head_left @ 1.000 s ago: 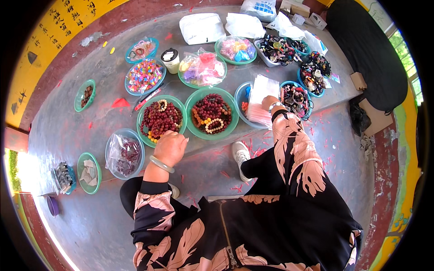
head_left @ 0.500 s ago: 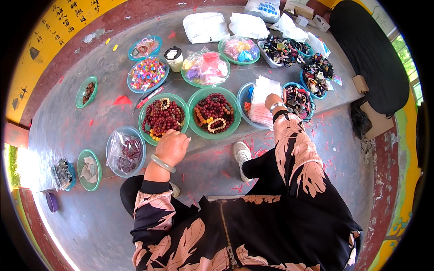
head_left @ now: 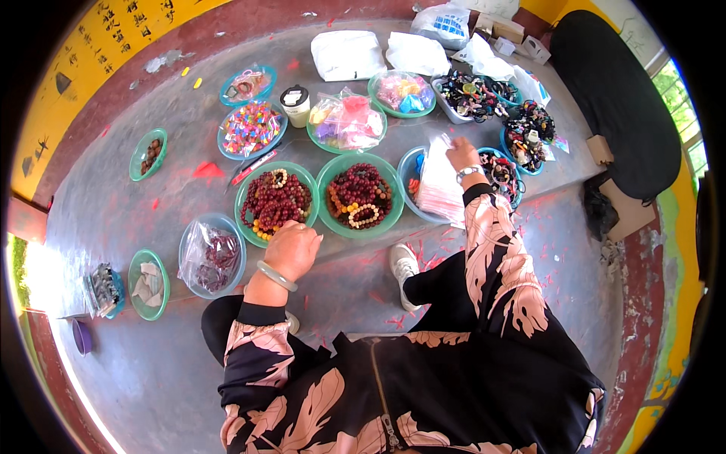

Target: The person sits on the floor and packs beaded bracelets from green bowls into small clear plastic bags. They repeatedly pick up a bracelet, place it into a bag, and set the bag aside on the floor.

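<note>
While the grey concrete ledge (head_left: 113, 212) and its plastic bowls sit as before, the right hand (head_left: 463, 153) has stayed pressing flat on glossy clear packets (head_left: 440, 185), right of the green bowl of round maroon beads (head_left: 275, 203); the left hand (head_left: 293, 250) remains loosely curled, holding nothing visible, just below that bowl

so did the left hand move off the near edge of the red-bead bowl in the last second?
No. The left hand stays closed at the near rim of the green bowl of dark red beads, as before.
</note>
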A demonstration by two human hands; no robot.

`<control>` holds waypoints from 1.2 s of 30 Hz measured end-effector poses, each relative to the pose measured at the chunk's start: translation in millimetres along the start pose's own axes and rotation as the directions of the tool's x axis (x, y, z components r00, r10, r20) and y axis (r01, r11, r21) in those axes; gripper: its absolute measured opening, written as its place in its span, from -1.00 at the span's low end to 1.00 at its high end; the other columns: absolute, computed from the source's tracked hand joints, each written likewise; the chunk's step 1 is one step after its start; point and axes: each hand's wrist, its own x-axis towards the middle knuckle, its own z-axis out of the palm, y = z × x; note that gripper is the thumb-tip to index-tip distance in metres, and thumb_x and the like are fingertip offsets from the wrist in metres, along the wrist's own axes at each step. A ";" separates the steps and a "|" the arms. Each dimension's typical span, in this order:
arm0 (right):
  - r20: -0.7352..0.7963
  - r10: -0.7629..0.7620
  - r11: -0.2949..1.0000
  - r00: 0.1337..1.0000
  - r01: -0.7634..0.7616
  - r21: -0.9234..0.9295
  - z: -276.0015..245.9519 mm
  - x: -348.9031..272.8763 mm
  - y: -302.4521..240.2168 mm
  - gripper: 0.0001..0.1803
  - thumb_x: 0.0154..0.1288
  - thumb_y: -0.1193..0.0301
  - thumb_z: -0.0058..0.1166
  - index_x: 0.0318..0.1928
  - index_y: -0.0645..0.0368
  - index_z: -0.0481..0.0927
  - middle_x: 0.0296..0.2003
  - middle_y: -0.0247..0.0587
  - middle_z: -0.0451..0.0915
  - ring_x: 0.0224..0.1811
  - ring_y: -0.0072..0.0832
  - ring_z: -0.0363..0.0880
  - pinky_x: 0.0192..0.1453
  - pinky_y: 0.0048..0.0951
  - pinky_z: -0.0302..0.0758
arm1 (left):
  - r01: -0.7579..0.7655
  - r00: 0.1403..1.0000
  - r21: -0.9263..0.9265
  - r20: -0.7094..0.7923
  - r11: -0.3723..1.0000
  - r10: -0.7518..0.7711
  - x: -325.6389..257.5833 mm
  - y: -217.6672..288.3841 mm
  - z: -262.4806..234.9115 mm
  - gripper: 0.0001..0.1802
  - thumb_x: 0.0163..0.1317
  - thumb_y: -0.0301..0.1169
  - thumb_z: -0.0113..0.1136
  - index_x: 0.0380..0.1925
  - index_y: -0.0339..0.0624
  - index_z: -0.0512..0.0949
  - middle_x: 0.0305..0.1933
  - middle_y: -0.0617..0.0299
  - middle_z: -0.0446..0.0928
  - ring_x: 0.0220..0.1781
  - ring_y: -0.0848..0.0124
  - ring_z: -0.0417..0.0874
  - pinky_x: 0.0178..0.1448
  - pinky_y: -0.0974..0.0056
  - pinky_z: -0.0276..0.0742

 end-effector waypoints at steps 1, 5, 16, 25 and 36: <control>0.008 -0.038 0.998 0.999 0.038 0.057 -4.3 -3.8 -13.7 -0.75 0.11 0.37 -0.02 -0.14 0.06 0.48 -0.27 0.02 0.60 -0.19 -0.01 0.57 -0.09 -0.13 0.48 | -0.005 1.000 0.003 0.000 1.000 0.005 -0.9 0.7 -0.6 -0.78 0.11 -0.36 0.10 -0.62 -0.26 0.50 -0.52 0.04 0.48 -0.34 0.07 0.48 -0.19 0.08 0.39; -0.207 -0.665 0.746 0.717 0.648 -0.151 17.8 -13.3 -30.8 -0.70 0.08 0.38 0.02 -0.14 0.19 0.46 -0.22 -0.04 0.55 -0.18 -0.09 0.55 -0.04 -0.21 0.48 | -0.004 0.999 -0.023 -0.034 1.000 0.003 11.1 12.1 -0.5 -0.83 0.10 -0.37 0.13 -0.43 -0.28 0.52 -0.36 0.02 0.51 -0.21 0.07 0.49 -0.10 0.08 0.40; 0.405 -0.806 0.580 0.432 0.714 0.392 -37.9 -202.6 -176.9 -0.81 0.13 0.29 0.02 -0.39 0.16 0.51 -0.50 -0.02 0.55 -0.41 -0.07 0.56 -0.31 -0.12 0.46 | -0.072 0.996 -0.381 -0.083 0.922 0.043 -0.7 20.1 -7.7 -0.67 -0.04 -0.39 0.26 -0.22 -0.23 0.53 -0.15 0.04 0.53 -0.06 0.16 0.53 0.01 0.19 0.44; 0.449 -0.712 0.653 0.540 0.272 0.707 -49.2 -174.9 -170.5 -0.79 0.21 0.30 0.01 -0.32 0.19 0.57 -0.53 -0.18 0.59 -0.47 -0.36 0.61 -0.37 -0.38 0.49 | 0.287 0.957 -0.647 0.163 0.707 -0.239 -11.2 5.5 -8.6 -0.81 0.18 -0.37 0.13 -0.45 -0.31 0.55 -0.53 0.22 0.55 -0.49 0.54 0.55 -0.37 0.42 0.45; 0.550 -0.628 0.643 0.550 -0.031 0.765 -45.4 -162.6 -164.3 -0.80 0.19 0.35 0.12 -0.34 0.26 0.66 -0.54 -0.33 0.62 -0.47 -0.68 0.56 -0.36 -0.63 0.45 | 0.225 0.972 -0.737 0.121 0.637 -0.203 -10.1 1.0 -20.2 -0.72 0.28 -0.30 0.03 -0.44 -0.31 0.55 -0.59 0.24 0.55 -0.50 0.52 0.56 -0.37 0.40 0.45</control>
